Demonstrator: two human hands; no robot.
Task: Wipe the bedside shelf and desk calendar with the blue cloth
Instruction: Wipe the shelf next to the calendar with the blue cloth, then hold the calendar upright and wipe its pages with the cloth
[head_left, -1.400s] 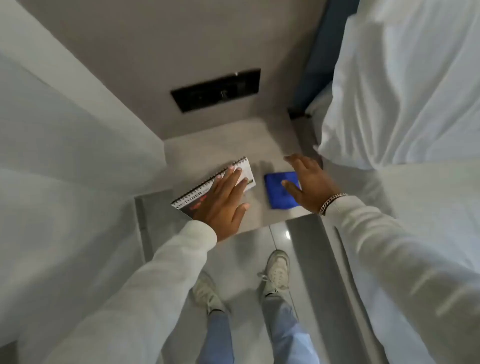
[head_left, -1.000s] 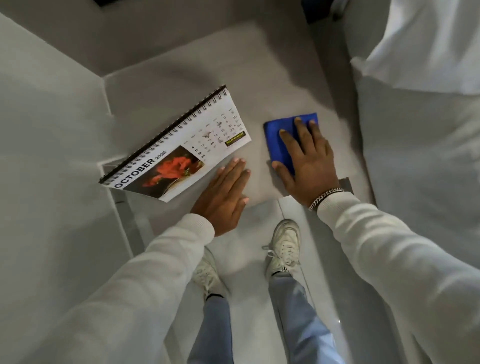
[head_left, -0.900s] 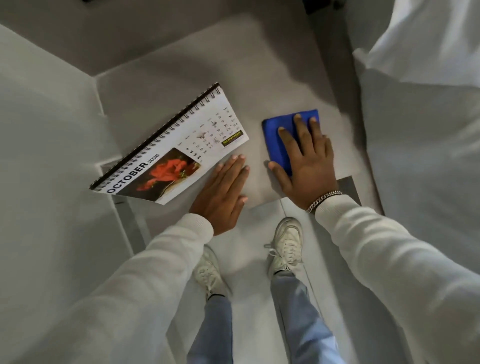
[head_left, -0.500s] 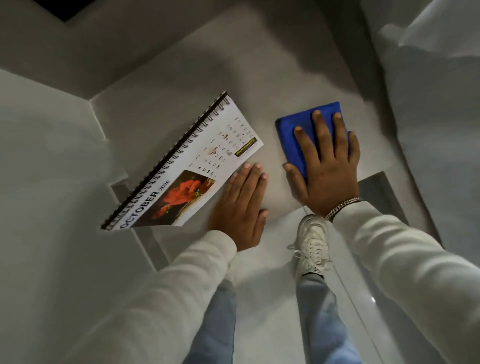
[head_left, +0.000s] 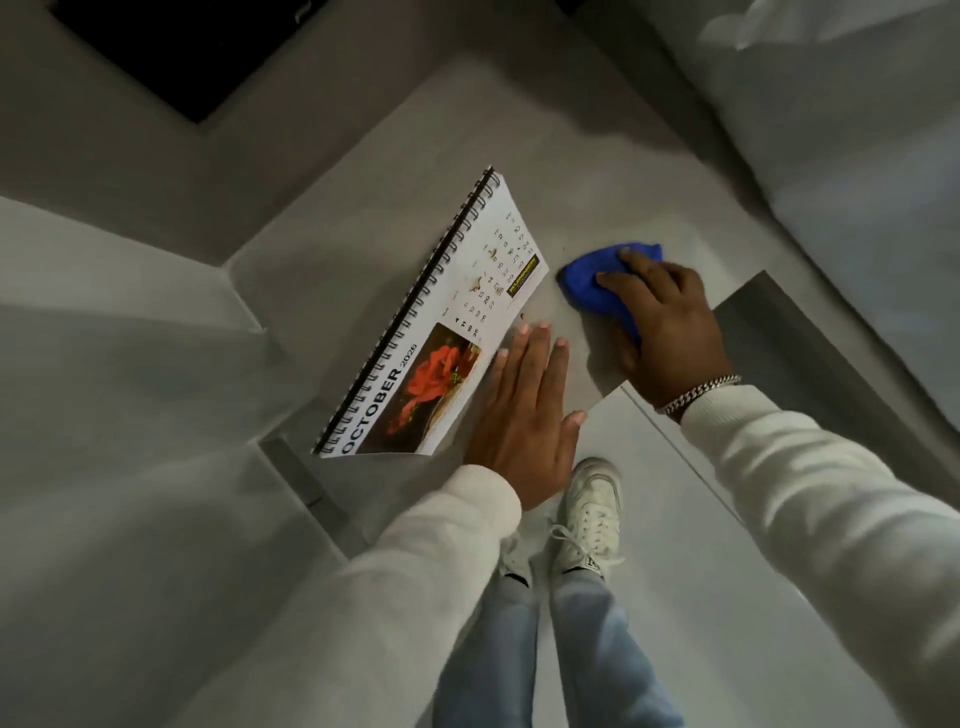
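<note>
Grey floor (head_left: 691, 545) at the bottom, pale and shiny, with two white shoes (head_left: 589, 514) and blue jeans (head_left: 550, 649) on it. White sleeves (head_left: 810, 499) reaching up from both sides.

Just above the shoes, the front edge of the bedside shelf (head_left: 395, 208), grey and flat. Left hand (head_left: 524, 415) lying flat on the shelf, fingers straight and close together, holding nothing, fingertips right by the lower corner of the desk calendar (head_left: 441, 322). Hard to tell if touching it or only just beside it.

Right hand (head_left: 667, 332) a bit farther in and to the right, fingers curled down and clamped on the blue cloth (head_left: 597, 280). Cloth bunched up under the fingers, pressed on the shelf, close to the calendar's right corner but apart from it. Silver chain bracelet (head_left: 698, 392) on that wrist.

Calendar lying slanted on the shelf, left of the cloth. Black wire rings along its far-left edge. OCTOBER in big black letters, red flower picture, small numbers, some little brown marks on the white page.

Farther back, grey wall with a black panel (head_left: 171, 47) at the top left. White bedding (head_left: 857, 130) at the top right.
</note>
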